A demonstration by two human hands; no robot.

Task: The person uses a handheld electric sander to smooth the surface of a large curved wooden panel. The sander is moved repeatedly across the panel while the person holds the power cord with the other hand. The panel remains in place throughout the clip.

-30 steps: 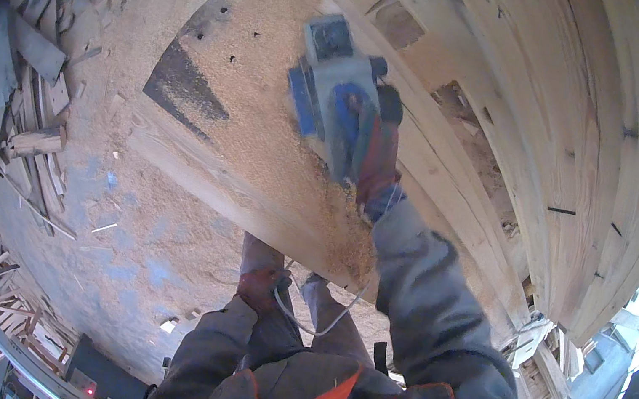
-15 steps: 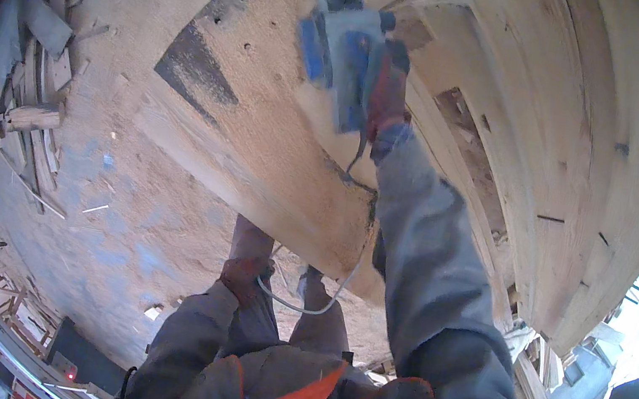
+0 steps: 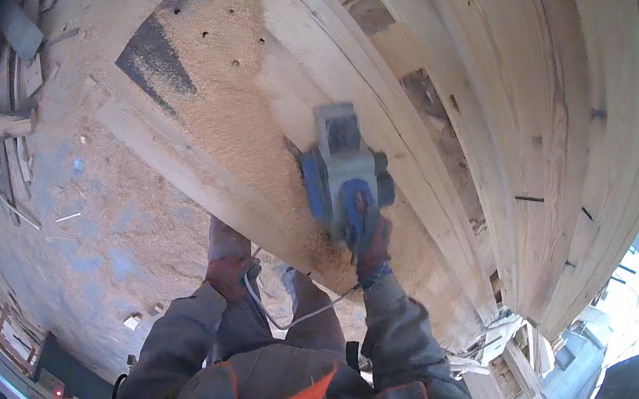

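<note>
My right hand (image 3: 373,252), in a dark reddish glove, is closed round the handle of a blue and grey electric planer (image 3: 347,166). The planer rests on a wide wooden board (image 3: 286,74), near the end closest to me. Pale bare wood shows in a strip beyond it, and a thick layer of shavings (image 3: 231,73) covers the board to its left. By my leg, my gloved left hand (image 3: 231,276) is closed on the light grey power cord (image 3: 288,327), which loops across toward the planer.
Long planks (image 3: 546,128) lie side by side on the right, with gaps between some. A dark plate (image 3: 158,60) sits at the board's left edge. Scrap wood (image 3: 5,118) is piled along the left, with more offcuts (image 3: 520,372) at the lower right.
My right hand has drawn the planer back toward me along the board, uncovering a pale strip of wood beyond it. My left hand still holds the cord by my leg.
</note>
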